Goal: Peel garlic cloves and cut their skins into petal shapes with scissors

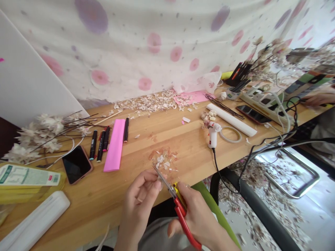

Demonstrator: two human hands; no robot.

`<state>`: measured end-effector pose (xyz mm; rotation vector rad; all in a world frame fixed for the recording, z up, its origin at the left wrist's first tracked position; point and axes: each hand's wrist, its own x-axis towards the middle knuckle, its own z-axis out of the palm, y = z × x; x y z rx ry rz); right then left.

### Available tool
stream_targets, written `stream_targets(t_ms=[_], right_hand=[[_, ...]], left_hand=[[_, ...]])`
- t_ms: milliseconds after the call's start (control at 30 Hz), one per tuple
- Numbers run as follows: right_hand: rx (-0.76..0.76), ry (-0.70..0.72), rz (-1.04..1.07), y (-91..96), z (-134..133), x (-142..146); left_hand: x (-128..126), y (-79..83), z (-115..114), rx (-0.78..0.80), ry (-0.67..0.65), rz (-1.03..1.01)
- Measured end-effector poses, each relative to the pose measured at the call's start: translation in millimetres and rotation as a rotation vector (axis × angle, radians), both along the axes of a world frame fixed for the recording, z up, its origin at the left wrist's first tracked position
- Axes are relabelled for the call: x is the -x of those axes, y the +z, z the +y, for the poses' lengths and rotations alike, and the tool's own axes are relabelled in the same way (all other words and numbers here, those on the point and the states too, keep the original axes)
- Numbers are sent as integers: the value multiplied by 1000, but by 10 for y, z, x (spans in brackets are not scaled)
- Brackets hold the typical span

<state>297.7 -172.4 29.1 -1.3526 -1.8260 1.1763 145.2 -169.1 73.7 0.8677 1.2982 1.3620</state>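
My right hand [197, 204] grips a pair of scissors [180, 212] with red handles and a bit of yellow near the pivot. The blades point up and left, reaching the fingertips of my left hand [142, 200]. That hand is closed in a pinch beside the blades; whatever is between its thumb and finger is too small and too hidden to name. Just beyond the blade tips, pale paper-like scraps [163, 160] lie on the wooden table [146, 143] over a reddish-brown stain.
Pink folded paper [115, 144], several markers [93, 144] and a phone [77, 164] lie to the left. On the right are a glue gun [213, 134] with its cord, a white roll [231, 120] and a power strip [261, 99]. Another person's hand [319, 99] shows far right.
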Motion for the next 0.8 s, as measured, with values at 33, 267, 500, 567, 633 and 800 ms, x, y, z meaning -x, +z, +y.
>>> stream_targets(t_ms=[33,267,500,567,633,800], right_hand=[[17,-2,20,1,6,-1],[115,29,307,-13,-45,27],[154,31,534,-4,-156,64],[160,35,541,-32,-178,63],[169,29,540,-72,-197,57],[146,13,521,-82,-200,41]], left_hand=[[-8,2,4,0,8,-7],[-57,-27,23,60,162,-97],[-16,-226,6,-9,175,-169],[-20,-258,-11,-41,137,-152],[-47,-241,-33,-27,132,-129],[-130,-118,-92,65,190,-122]])
